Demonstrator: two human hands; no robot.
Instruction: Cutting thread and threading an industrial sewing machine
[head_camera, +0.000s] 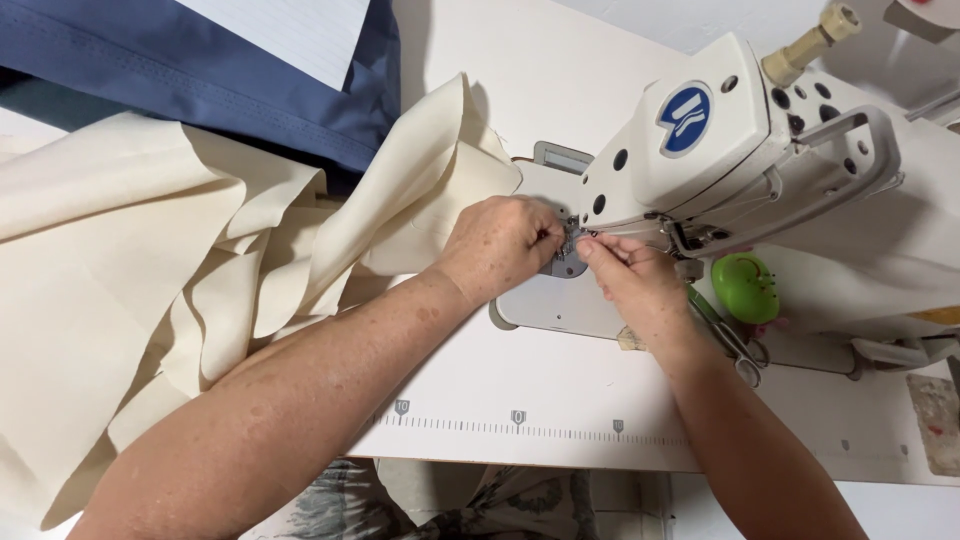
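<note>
Both hands at needle area of white sewing machine (760, 150): left hand (500, 245) fingers curled, right hand (625, 275) fingertips pinched, held item too small to tell; cream fabric (150, 250) bunched left of them

On the white tabletop (560, 395) the white sewing machine (760, 150) sits at the right, its head reaching leftward over the grey needle plate (570, 262). Both hands meet right at the needle: the left hand (500, 245) on the plate's left side, the right hand (630, 280) just right of it, fingertips nearly touching. Cream cotton fabric (150, 250) piles up on the left, one fold running under the left hand. Behind it, at the far left, lies navy blue cloth (200, 80). Right of the right hand, beneath the machine arm, sit a green round pincushion (745, 287) and metal thread snips (730, 340). A printed ruler scale (520, 425) runs along the tabletop's near edge.
</note>
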